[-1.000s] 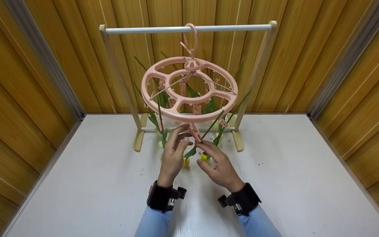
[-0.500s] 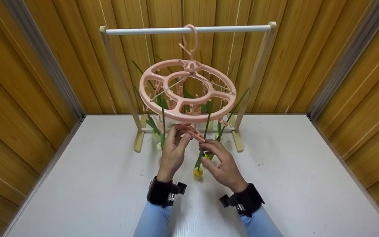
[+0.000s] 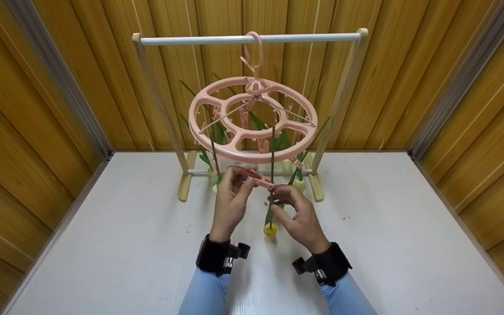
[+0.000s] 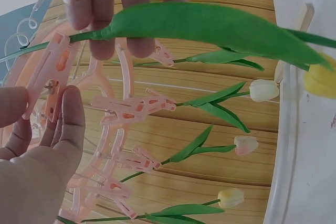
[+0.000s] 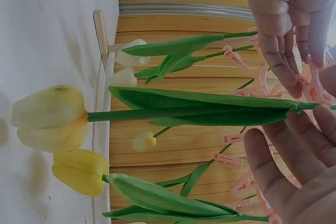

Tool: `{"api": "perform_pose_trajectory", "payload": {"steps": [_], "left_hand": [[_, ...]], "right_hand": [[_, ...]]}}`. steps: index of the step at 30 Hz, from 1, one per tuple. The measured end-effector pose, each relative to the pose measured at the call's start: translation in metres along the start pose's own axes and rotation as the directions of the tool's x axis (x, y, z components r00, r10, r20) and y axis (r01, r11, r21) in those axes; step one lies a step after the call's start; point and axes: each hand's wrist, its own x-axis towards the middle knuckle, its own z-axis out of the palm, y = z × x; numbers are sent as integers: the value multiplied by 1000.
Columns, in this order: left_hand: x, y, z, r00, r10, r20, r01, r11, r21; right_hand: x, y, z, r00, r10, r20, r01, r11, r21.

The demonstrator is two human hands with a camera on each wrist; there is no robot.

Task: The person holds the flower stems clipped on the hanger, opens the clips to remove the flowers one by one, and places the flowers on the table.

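My left hand (image 3: 229, 203) pinches a pink clothespin (image 3: 260, 178) between thumb and fingers. The clothespin hangs from the front of a round pink drying hanger (image 3: 253, 155). In the left wrist view, a green stem (image 4: 79, 37) passes at the clothespin's tip. It belongs to a yellow tulip (image 3: 270, 230) hanging head down. My right hand (image 3: 298, 214) is beside that stem. Its fairly straight fingers (image 4: 137, 45) lie behind the stem and touch it, while the thumb (image 5: 257, 150) stays apart. In the right wrist view, the tulip's pale yellow head (image 5: 50, 118) shows large.
The hanger hooks over the white rail (image 3: 190, 41) of a wooden-legged stand (image 3: 185, 188). Several other tulips, such as a white tulip (image 4: 263, 90) and a bright yellow tulip (image 5: 81, 171), hang head down from clothespins around the ring. Below lies a white table (image 3: 125, 236), before a wood-patterned wall (image 3: 103, 87).
The tulip has swung from a slant to nearly upright, its head moving right. The clothespin has tilted flatter. My right hand has shifted slightly right; the left still holds the clothespin.
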Motion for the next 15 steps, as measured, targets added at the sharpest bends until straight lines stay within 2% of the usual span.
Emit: {"api": "perform_pose_trajectory", "payload": {"steps": [4,8,15], "left_hand": [[-1,1,0,1000,-7,-2,7,1000,-12],[-3,4,-1,1000,-13,-5,13,1000,-15],[-8,4,-2,1000,21,-17,-21,999,-26]], "right_hand": [[0,4,1,999,35,-17,-36,998,-44],[0,6,4,999,19,-38,-23,996,-87],[0,9,8,998,0,-55,-6,992,-122]]}}
